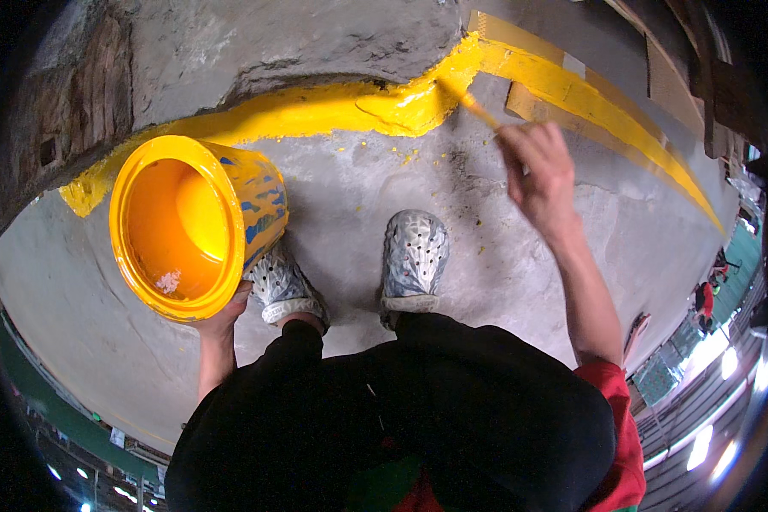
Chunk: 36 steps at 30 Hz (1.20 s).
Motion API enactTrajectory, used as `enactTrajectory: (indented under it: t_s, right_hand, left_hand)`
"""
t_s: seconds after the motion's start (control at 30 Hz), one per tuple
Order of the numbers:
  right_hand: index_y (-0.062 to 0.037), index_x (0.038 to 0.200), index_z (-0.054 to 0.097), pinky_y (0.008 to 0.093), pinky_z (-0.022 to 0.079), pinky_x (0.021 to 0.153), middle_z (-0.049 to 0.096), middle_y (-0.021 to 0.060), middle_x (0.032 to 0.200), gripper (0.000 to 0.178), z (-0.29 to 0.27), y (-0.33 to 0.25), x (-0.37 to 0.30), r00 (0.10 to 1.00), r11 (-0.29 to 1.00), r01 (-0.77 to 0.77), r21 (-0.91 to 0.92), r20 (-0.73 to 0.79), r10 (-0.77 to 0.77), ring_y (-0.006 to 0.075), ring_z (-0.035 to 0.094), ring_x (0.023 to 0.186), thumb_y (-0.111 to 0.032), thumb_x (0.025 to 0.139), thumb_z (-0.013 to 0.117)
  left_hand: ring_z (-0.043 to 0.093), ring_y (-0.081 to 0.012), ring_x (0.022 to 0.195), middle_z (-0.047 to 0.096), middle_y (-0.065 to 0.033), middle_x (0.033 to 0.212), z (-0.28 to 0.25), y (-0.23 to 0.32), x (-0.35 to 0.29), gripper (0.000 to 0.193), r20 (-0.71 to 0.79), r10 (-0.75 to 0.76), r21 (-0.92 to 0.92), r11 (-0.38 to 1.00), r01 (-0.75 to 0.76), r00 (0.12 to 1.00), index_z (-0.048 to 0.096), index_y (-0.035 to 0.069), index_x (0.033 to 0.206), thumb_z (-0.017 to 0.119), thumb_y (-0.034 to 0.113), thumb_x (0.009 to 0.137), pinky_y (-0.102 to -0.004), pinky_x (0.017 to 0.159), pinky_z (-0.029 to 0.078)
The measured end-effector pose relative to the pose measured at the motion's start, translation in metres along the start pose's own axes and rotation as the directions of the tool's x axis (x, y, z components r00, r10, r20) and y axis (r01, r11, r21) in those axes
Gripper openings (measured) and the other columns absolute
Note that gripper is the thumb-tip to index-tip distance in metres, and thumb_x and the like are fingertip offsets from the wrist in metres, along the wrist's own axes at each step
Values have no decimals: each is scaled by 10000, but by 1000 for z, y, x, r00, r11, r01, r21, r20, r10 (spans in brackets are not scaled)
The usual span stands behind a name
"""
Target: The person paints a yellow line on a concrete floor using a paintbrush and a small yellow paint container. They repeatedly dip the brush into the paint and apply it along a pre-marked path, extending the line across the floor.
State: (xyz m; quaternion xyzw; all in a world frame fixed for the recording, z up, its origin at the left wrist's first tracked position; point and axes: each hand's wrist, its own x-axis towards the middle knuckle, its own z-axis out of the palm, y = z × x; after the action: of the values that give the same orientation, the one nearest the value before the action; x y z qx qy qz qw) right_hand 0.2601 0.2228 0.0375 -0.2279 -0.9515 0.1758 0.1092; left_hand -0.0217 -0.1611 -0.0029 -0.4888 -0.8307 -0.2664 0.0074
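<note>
My left hand [222, 316] grips a paint bucket [263, 192] from below, tipped so that its mouth faces up toward me. Yellow paint coats the inside, and blue patches show through the drips on its outer wall. In my right hand [539, 175] is a paintbrush [478, 107], its yellow handle pinched between the fingers. The brush's tip, a little blurred, meets a wet yellow painted band [316, 111] on the grey concrete floor. This band follows the foot of a rough concrete block [290, 43] and bends away to the right.
Brown tape [542, 107] borders the band's right stretch. A weathered wooden post [81, 94] stands at far left. My feet, in grey-white clogs [415, 256], are just short of the band. Yellow drops spot the floor between. Far right, a person in red [706, 300] appears small.
</note>
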Motion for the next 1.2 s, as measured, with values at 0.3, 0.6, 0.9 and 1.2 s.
enactTrajectory:
  t_s: [0.3,0.6,0.9,1.2]
  right_hand:
    - [26,1013,711,347,503,732,667,139,865,157,-7,-12,-6,979,971,-187,149,-53,197,274,618,799,38,856,720]
    - [27,1016,719,311,494,688,683,128,864,141,1,-81,27,942,825,-218,521,-107,317,215,627,766,9,877,697]
    - [21,1038,720,270,484,669,687,98,858,146,-6,-137,50,773,334,-453,827,178,609,152,635,755,-57,925,672]
    - [36,1015,719,285,493,646,676,135,824,142,-19,-138,51,831,420,-395,817,124,542,193,644,708,-4,890,664]
  left_hand:
    - [542,-305,1230,494,-167,1377,-2,2,10,934,-29,-39,-42,998,38,999,373,38,1431,915,339,733,-460,1047,450]
    - [536,-312,1239,485,-171,1384,-8,10,22,951,-96,-127,-149,983,112,987,363,45,1439,919,339,725,-464,1051,446]
    - [530,-318,1248,476,-175,1390,-3,18,37,969,-144,-170,-294,948,122,975,353,51,1446,923,339,718,-468,1054,442]
    - [524,-324,1256,467,-179,1396,1,16,44,986,-154,-174,-335,935,114,973,343,57,1454,927,339,711,-473,1058,438]
